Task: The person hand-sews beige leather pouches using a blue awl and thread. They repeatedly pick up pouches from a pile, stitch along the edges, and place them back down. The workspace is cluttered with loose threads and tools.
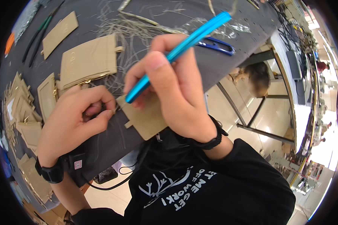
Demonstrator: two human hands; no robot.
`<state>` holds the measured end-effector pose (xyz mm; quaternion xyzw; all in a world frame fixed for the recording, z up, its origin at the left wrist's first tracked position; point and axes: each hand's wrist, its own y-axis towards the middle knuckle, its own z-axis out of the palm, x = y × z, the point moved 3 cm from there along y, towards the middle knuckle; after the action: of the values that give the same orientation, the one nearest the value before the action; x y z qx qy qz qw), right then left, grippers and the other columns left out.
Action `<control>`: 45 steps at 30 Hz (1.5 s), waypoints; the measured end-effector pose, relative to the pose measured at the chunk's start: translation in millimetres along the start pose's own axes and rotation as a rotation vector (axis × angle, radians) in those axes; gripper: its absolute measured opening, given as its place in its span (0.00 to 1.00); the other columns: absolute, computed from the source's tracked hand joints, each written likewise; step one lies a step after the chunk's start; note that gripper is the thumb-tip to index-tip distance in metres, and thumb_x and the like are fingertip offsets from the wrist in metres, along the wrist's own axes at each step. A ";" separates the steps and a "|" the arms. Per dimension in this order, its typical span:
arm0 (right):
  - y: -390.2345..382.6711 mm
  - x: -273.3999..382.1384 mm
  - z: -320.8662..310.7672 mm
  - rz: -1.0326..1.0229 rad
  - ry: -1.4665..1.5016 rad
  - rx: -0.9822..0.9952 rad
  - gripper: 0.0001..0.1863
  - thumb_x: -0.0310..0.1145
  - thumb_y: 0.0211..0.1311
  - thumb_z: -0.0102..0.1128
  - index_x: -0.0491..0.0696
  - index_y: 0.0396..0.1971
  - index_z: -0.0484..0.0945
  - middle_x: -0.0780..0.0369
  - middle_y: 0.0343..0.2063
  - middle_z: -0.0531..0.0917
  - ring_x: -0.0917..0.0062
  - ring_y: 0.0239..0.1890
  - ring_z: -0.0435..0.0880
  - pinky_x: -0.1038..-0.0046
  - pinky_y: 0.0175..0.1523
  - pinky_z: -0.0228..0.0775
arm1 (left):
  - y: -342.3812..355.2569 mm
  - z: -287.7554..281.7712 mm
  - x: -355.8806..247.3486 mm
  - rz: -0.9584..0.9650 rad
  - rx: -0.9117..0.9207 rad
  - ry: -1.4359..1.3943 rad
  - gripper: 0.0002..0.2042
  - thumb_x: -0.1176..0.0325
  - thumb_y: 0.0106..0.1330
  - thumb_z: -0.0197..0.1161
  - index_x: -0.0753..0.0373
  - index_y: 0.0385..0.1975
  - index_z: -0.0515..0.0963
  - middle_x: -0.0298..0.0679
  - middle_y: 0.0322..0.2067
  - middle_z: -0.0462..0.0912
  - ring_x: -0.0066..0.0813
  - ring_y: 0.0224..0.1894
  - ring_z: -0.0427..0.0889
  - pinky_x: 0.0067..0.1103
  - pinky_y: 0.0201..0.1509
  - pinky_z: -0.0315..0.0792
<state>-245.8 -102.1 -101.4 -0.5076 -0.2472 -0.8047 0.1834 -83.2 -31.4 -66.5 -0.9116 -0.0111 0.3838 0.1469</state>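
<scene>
A long shiny blue pen-like tool (184,45) is gripped in my right hand (171,86), slanting from lower left to upper right. Under that hand lies a flat tan pouch piece (142,123) with a small tab, at the table's near edge. My left hand (73,123) is beside the piece's left corner, fingers curled with thumb and forefinger close together; what they pinch is too small to make out. A larger tan pouch (88,60) with a gold-coloured edge and loose pale threads (127,30) lie beyond my hands.
Dark green-handled pliers (41,32), a small tan piece (60,32) and stacked tan pieces (24,105) are on the left. A navy tool (218,47) lies near the grey table's (214,63) right edge. Beyond it are a person (253,78) and a metal-framed bench (281,123).
</scene>
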 end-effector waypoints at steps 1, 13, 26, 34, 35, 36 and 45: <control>0.7 -0.4 0.8 0.001 -0.001 -0.002 0.12 0.38 0.74 0.44 0.44 0.43 0.59 0.64 0.24 0.74 0.86 0.22 0.72 0.83 0.26 0.67 | 0.2 -1.0 0.4 0.018 0.010 -0.005 0.05 0.70 0.54 0.62 0.60 0.27 0.74 0.31 0.15 0.59 0.25 0.20 0.60 0.23 0.29 0.56; 2.7 3.1 0.1 -0.049 -0.272 0.068 0.14 0.44 0.76 0.35 0.48 0.44 0.55 0.45 0.30 0.78 0.67 0.23 0.77 0.70 0.33 0.74 | -3.0 -2.9 11.2 0.054 0.060 -0.077 0.04 0.70 0.52 0.61 0.57 0.27 0.75 0.29 0.15 0.61 0.25 0.22 0.62 0.23 0.33 0.59; -1.1 5.6 4.9 -0.068 -0.380 0.067 0.15 0.45 0.76 0.34 0.46 0.45 0.55 0.43 0.29 0.77 0.70 0.21 0.75 0.73 0.32 0.74 | -3.4 -0.6 13.8 0.062 0.025 -0.106 0.04 0.70 0.49 0.61 0.56 0.25 0.75 0.27 0.15 0.64 0.23 0.21 0.63 0.21 0.33 0.59; -1.0 5.1 4.1 -0.065 -0.394 0.074 0.16 0.46 0.76 0.33 0.46 0.45 0.54 0.44 0.29 0.77 0.70 0.21 0.75 0.73 0.33 0.74 | -3.6 1.2 14.9 0.073 0.006 -0.111 0.05 0.70 0.48 0.61 0.56 0.25 0.75 0.27 0.15 0.63 0.22 0.21 0.62 0.21 0.34 0.58; -1.4 5.1 4.2 -0.065 -0.394 0.069 0.17 0.46 0.76 0.33 0.46 0.45 0.54 0.44 0.29 0.77 0.70 0.22 0.75 0.73 0.33 0.74 | -3.7 1.4 15.0 0.073 0.011 -0.102 0.05 0.71 0.48 0.61 0.56 0.25 0.75 0.27 0.15 0.62 0.22 0.21 0.62 0.21 0.33 0.58; -1.6 5.2 4.2 -0.063 -0.396 0.065 0.17 0.46 0.76 0.33 0.45 0.45 0.54 0.44 0.29 0.77 0.70 0.22 0.75 0.73 0.33 0.74 | -3.7 1.2 14.9 0.079 0.009 -0.097 0.05 0.71 0.48 0.61 0.56 0.25 0.74 0.27 0.15 0.62 0.22 0.21 0.62 0.21 0.33 0.58; 0.0 6.1 5.2 -0.070 -0.441 0.087 0.17 0.46 0.76 0.33 0.45 0.43 0.54 0.44 0.29 0.77 0.71 0.21 0.75 0.74 0.32 0.74 | -5.1 1.4 14.5 0.111 -0.019 -0.046 0.05 0.71 0.48 0.61 0.57 0.25 0.74 0.28 0.15 0.61 0.23 0.21 0.61 0.22 0.33 0.57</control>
<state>-244.6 -99.3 -93.9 -0.6538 -0.3331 -0.6689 0.1187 -73.4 -24.2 -76.2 -0.9031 0.0327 0.4120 0.1165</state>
